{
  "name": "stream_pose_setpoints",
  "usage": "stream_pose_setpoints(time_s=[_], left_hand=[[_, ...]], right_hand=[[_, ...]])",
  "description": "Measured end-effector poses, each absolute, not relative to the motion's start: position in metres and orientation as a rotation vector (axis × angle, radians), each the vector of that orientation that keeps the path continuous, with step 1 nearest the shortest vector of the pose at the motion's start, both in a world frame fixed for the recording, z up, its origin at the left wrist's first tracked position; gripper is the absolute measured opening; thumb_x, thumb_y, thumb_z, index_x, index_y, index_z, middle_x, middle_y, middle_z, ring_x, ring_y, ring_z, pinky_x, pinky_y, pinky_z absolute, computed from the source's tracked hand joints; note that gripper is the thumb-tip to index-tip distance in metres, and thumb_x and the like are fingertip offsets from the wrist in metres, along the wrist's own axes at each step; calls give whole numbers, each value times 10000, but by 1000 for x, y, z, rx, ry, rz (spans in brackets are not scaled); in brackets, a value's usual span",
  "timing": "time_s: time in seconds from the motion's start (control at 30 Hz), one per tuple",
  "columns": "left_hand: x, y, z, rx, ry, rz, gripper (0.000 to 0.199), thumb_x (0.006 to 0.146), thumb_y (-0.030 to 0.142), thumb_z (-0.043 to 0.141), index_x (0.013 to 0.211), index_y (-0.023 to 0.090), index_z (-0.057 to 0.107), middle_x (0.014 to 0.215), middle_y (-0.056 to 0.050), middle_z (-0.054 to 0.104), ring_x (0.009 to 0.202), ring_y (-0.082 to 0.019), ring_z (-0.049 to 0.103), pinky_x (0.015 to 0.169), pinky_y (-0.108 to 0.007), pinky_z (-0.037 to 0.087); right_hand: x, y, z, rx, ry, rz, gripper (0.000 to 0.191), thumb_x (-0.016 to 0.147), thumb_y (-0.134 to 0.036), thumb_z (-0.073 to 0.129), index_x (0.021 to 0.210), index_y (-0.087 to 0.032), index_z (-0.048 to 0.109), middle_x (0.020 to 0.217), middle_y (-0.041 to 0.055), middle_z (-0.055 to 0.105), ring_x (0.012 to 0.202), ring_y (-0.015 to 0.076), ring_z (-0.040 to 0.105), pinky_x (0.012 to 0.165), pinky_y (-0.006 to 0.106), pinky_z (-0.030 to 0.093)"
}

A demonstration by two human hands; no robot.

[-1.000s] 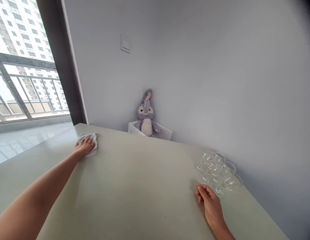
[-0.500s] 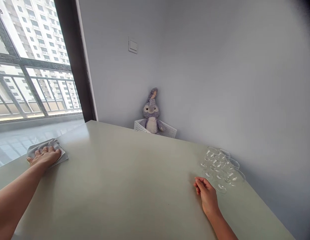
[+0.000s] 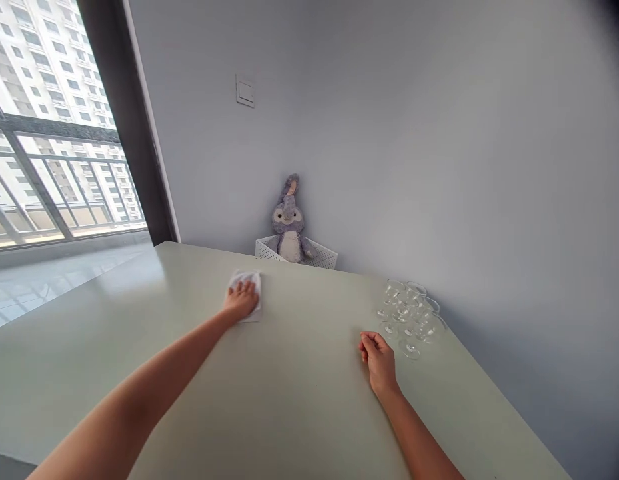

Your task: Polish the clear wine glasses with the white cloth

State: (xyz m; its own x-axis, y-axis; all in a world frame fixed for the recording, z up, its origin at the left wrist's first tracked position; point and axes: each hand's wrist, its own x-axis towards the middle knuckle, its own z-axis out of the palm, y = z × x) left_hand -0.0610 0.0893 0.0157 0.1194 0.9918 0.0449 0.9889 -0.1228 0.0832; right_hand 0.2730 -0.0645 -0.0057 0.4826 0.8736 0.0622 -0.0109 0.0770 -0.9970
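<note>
My left hand (image 3: 242, 299) lies flat on a pale folded cloth (image 3: 254, 278), its fingers stretched over it, toward the far side of the light green table (image 3: 289, 413). The cloth rests on the tabletop and is partly hidden under the palm. Right of centre, my right hand (image 3: 378, 359) rests on the table with its fingers curled in, and nothing shows in them. Just beyond it, at the right, several clear stemmed glasses (image 3: 409, 312) stand close together.
Behind the table's far edge, a purple plush toy (image 3: 290, 230) sits in a white perforated basket (image 3: 323, 256) by the wall corner. A light switch (image 3: 245, 91) is on the wall. A window with railings (image 3: 79, 193) is at the left.
My left hand has slid right with the cloth, from the table's left edge to near the middle. The view has turned slightly right; my right hand remains beside the glasses.
</note>
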Motion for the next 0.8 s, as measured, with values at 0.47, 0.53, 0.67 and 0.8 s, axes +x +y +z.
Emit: stream_pose_setpoints(time_s=[0.47, 0.53, 0.67, 0.8], left_hand=[[50, -121, 3, 3011, 546, 347, 511, 871, 466, 261, 1362, 325, 256, 1451, 17, 221, 1325, -266, 167, 1067, -473, 133], [19, -106, 3, 2965, 763, 298, 502, 865, 467, 282, 1348, 331, 290, 1446, 14, 235, 1322, -263, 183, 1067, -467, 141], [-62, -55, 2, 2741, 1437, 196, 491, 854, 437, 318, 1329, 314, 343, 1429, -12, 281, 1313, -289, 204, 1034, -499, 196], [-170, -26, 8, 2326, 2098, 78, 509, 866, 433, 257, 1347, 280, 320, 1444, -26, 241, 1323, -276, 174, 1022, -529, 168]], right_hand=[[287, -70, -7, -1205, -734, 846, 303, 605, -426, 693, 691, -171, 554, 520, -51, 501, 412, 66, 395, 390, 203, 303], [287, -70, -5, -1193, -708, 864, 290, 599, -404, 703, 683, -169, 556, 523, -49, 499, 425, 65, 399, 390, 199, 308], [287, -72, -2, -1212, -690, 896, 268, 593, -376, 711, 682, -170, 565, 528, -46, 501, 435, 64, 396, 391, 196, 316], [286, -72, -2, -1221, -706, 903, 280, 579, -381, 719, 695, -170, 574, 528, -42, 506, 436, 71, 403, 389, 202, 320]])
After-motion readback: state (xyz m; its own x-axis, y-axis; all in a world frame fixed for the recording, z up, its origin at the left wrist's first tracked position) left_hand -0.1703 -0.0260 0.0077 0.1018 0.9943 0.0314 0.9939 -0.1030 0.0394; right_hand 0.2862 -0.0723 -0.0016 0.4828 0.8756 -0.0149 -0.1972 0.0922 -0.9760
